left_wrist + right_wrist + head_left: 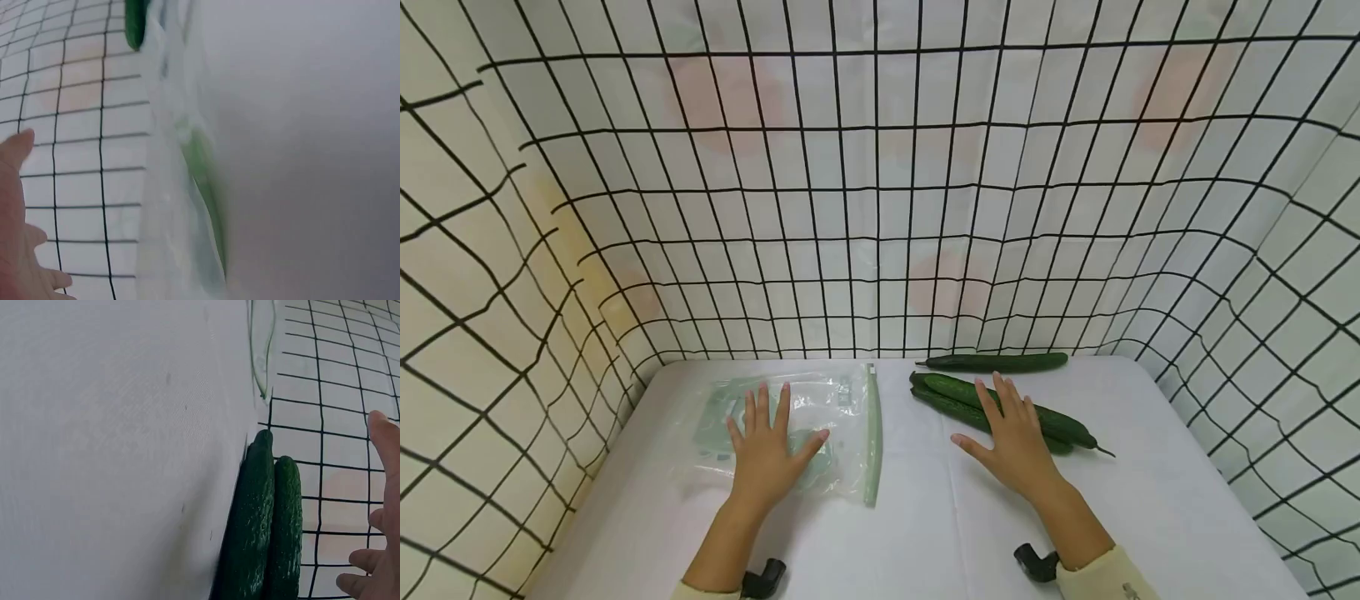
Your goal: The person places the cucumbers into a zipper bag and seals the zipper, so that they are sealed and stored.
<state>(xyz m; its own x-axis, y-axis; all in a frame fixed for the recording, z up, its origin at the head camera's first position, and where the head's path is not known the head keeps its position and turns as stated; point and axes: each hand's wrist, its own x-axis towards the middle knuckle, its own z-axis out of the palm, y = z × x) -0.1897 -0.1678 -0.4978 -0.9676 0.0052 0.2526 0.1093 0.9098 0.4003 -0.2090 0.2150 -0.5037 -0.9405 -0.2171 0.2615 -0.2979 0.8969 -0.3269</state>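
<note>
A clear zip bag with a green seal strip [874, 442] lies flat on the left of the table; its strip [206, 187] also shows in the left wrist view. Over the bag, my left hand [765, 458] spreads its fingers, holding nothing; it also shows at the edge of the left wrist view [19, 237]. On the right, several dark green cucumbers [951, 406] lie bunched together. My right hand [1018, 446], fingers spread, is over them; whether it touches them I cannot tell. In the right wrist view, cucumbers [250, 525] lie beside the right hand [381, 519].
Another cucumber [1000, 362] lies along the table's back edge. A black wire grid [876, 192] stands behind the white table [910, 542] and along both sides, with pale cloth behind it. Black fittings [765, 578] are near both wrists.
</note>
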